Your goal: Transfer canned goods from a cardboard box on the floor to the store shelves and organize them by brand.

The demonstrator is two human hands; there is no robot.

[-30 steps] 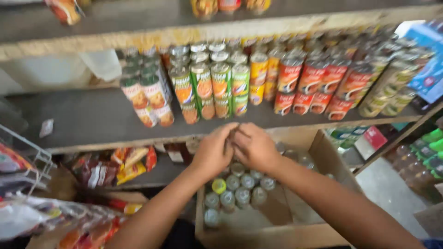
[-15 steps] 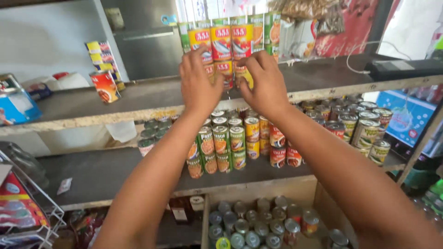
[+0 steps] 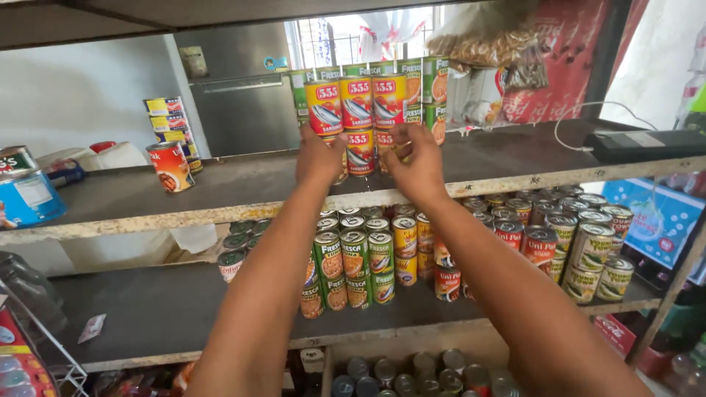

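Both my arms reach up to the upper wooden shelf (image 3: 220, 195). My left hand (image 3: 321, 156) and my right hand (image 3: 413, 162) sit on either side of the bottom row of red sardine cans (image 3: 359, 151), fingers on the outer cans. A second row of red cans (image 3: 357, 103) is stacked on top. Green cans (image 3: 434, 81) stand behind them. Whether either hand actually grips a can is hard to tell; the fingers curl against the cans' sides.
The middle shelf (image 3: 147, 309) holds green tuna cans (image 3: 353, 261) and red-labelled cans (image 3: 540, 242). A lone red can (image 3: 170, 166) and a blue tin (image 3: 26, 195) stand at upper left. A box of cans (image 3: 412, 367) lies below. A wire rack (image 3: 37, 345) sits lower left.
A second ago my hands were down in the box of cans. They rose to the upper shelf with cans and now rest against the bottom row of the red stack.
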